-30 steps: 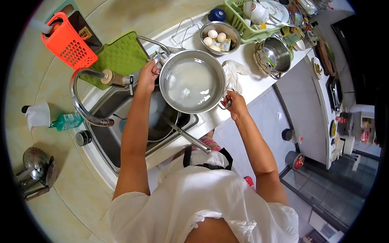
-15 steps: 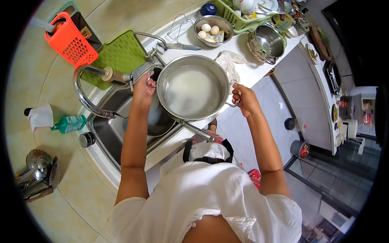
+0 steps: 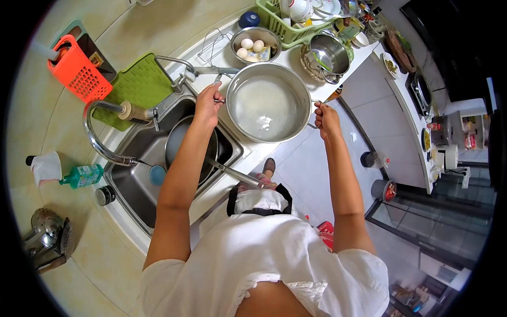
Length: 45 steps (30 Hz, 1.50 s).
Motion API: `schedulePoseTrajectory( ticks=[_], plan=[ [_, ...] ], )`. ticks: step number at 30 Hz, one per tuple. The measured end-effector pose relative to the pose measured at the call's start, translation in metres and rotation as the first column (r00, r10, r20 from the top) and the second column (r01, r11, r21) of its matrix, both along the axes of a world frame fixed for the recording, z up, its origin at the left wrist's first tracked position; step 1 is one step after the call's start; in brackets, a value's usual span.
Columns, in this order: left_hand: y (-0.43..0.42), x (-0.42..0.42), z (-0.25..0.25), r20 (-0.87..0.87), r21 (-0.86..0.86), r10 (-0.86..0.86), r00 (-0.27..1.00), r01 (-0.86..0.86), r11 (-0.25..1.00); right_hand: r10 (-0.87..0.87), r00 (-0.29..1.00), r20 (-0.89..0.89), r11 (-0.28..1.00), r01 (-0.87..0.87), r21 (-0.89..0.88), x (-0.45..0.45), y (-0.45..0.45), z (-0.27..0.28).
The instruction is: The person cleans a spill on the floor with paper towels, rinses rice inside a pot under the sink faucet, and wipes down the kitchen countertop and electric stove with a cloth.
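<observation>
Head view: the left hand (image 3: 208,104) and right hand (image 3: 328,120) curl round the handles of the pot (image 3: 266,103), above the counter (image 3: 250,149) right of the sink (image 3: 138,182); a tilt from uneven lifting could slop its cloudy liquid.

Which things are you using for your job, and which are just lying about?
In use now:
- big round silver metal pot
- left hand and right hand, holding it

Probably just lying about:
- bright orange plastic basket with holes
- green plastic bottle
- flat green ridged mat
</observation>
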State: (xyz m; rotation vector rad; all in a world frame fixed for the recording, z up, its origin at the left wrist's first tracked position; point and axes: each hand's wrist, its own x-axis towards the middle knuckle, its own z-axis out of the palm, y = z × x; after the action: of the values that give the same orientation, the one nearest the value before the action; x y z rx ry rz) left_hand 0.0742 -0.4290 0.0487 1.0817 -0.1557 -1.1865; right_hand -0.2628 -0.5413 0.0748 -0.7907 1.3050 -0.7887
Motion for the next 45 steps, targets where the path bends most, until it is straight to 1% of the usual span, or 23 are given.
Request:
schedulePoseTrajectory(
  ticks=[2,3,6,10,12,14,16,17,25,28,32,36,37,40,45],
  plan=[
    [-0.016,-0.010,0.002,0.042,0.000,-0.016,0.999,0.016,1.000,-0.013,1.000,-0.026,1.000,0.013,-0.015,-0.009,-0.018,-0.013],
    [-0.024,-0.013,0.002,0.063,-0.020,-0.047,0.997,0.048,0.999,-0.016,1.000,-0.019,1.000,0.016,-0.016,-0.013,-0.025,-0.018],
    [-0.053,-0.020,-0.006,0.107,-0.045,-0.055,0.993,0.060,0.997,-0.037,0.999,-0.004,0.999,0.037,-0.001,-0.025,-0.041,-0.028],
    [-0.077,-0.028,-0.029,0.107,0.058,-0.056,0.993,0.050,0.997,-0.059,0.998,-0.014,0.997,0.060,0.049,-0.030,-0.048,-0.039],
    [-0.081,-0.024,-0.039,0.102,0.053,-0.059,0.993,0.053,0.997,-0.042,0.999,-0.019,0.997,0.043,0.061,-0.032,-0.040,-0.040],
    [-0.076,-0.027,-0.046,0.077,0.077,-0.050,0.996,0.044,0.996,-0.043,0.999,-0.005,0.993,0.044,0.107,-0.036,-0.033,-0.035],
    [-0.070,-0.029,-0.043,0.051,0.105,-0.027,0.998,0.021,0.994,-0.061,0.998,-0.001,0.991,0.061,0.119,-0.033,-0.028,-0.026],
    [-0.066,-0.033,-0.040,0.045,0.120,-0.016,0.999,0.010,0.993,-0.042,0.999,-0.010,0.993,0.043,0.114,-0.036,-0.025,-0.027],
    [-0.010,-0.054,-0.037,0.012,0.149,-0.016,1.000,0.014,0.989,-0.021,1.000,-0.006,0.988,0.021,0.153,-0.059,0.021,-0.022],
    [0.010,-0.062,-0.039,-0.014,0.135,-0.019,1.000,0.021,0.991,-0.020,1.000,-0.018,0.986,0.023,0.166,-0.066,0.040,-0.018],
    [0.030,-0.074,-0.030,0.016,0.144,-0.059,0.998,0.056,0.988,-0.039,0.999,-0.030,0.982,0.044,0.184,-0.076,0.061,-0.013],
    [0.039,-0.079,-0.033,-0.005,0.151,-0.060,0.998,0.060,0.987,-0.059,0.998,-0.012,0.985,0.060,0.162,-0.082,0.072,-0.018],
    [0.039,-0.078,-0.035,0.027,0.161,-0.072,0.997,0.067,0.985,-0.065,0.998,-0.017,0.986,0.067,0.151,-0.081,0.074,-0.017],
    [0.036,-0.078,-0.034,0.016,0.183,-0.079,0.997,0.075,0.980,-0.077,0.997,-0.030,0.990,0.080,0.120,-0.080,0.074,-0.019],
    [0.026,-0.072,-0.033,0.089,0.208,-0.134,0.987,0.113,0.972,-0.080,0.997,-0.021,0.994,0.081,0.078,-0.077,0.064,-0.021]
  ],
)
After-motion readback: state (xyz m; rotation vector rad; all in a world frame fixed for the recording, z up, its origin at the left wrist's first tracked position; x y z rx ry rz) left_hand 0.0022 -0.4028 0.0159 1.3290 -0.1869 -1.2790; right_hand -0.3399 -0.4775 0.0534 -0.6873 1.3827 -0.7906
